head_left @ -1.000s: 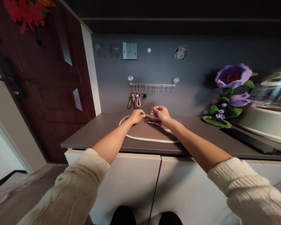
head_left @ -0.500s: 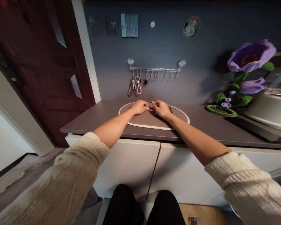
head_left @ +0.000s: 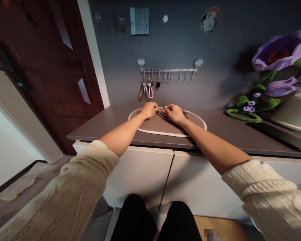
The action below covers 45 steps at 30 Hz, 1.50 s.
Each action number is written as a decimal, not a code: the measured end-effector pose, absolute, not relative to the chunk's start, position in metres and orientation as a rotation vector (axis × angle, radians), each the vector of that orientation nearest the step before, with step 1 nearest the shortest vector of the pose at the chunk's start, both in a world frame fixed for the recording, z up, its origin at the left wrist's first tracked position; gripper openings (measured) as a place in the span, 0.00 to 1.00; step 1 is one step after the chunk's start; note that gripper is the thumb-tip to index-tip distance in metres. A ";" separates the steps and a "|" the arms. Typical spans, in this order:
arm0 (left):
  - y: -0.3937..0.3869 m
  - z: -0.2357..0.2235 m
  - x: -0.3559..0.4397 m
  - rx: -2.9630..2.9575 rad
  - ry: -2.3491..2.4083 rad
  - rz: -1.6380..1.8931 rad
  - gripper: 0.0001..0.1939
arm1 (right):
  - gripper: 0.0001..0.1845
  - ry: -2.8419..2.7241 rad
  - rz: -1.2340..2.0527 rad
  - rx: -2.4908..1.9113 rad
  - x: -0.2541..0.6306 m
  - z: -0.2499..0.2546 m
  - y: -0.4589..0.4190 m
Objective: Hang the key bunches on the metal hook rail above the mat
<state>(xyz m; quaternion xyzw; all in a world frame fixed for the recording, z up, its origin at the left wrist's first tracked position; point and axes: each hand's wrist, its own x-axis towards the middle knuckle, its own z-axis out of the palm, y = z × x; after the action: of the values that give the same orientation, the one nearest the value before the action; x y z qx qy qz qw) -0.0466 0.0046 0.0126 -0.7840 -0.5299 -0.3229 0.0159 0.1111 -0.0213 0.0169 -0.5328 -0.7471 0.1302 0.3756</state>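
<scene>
A brown mat with a pale rim (head_left: 165, 134) lies on the countertop. Above its far part, my left hand (head_left: 148, 110) is closed in a pinch at the left end of a small bunch of keys (head_left: 161, 113); what its fingertips grip is too small to make out. My right hand (head_left: 176, 113) has its fingers closed on the bunch from the right, with a bit of red showing by the fingertips. Thin metal pieces and a brown piece (head_left: 186, 115) stick out behind the right hand, partly hidden by it.
On the wall a hook rail (head_left: 169, 70) carries several hanging keys, one with a pink loop (head_left: 151, 91). Purple artificial flowers (head_left: 281, 87) and a pale rounded appliance (head_left: 296, 108) stand at the right. White cupboard doors (head_left: 140, 174) face my knees; a dark red door (head_left: 47, 73) is on the left.
My hands have moved slightly apart, and more of the metal keys shows between them. The whole view has shifted a little.
</scene>
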 end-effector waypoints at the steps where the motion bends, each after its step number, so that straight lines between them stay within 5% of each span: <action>1: 0.005 0.013 -0.047 -2.426 -1.651 -1.030 0.09 | 0.09 -1.912 0.333 -1.356 0.111 0.017 -0.021; 19: -0.004 0.026 -0.039 -2.641 -1.501 -1.765 0.05 | 0.12 -1.794 0.323 -1.104 0.114 0.016 -0.011; 45: -0.012 0.028 -0.036 -2.730 -1.491 -1.933 0.06 | 0.13 -1.638 0.581 -0.946 0.115 0.013 -0.003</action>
<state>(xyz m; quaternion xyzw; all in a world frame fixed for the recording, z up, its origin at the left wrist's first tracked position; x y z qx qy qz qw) -0.0358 -0.0116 0.0282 -0.7204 -0.3933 -0.5100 -0.2575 0.1145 -0.0034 0.0133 -0.3996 -0.6917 0.2453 0.5493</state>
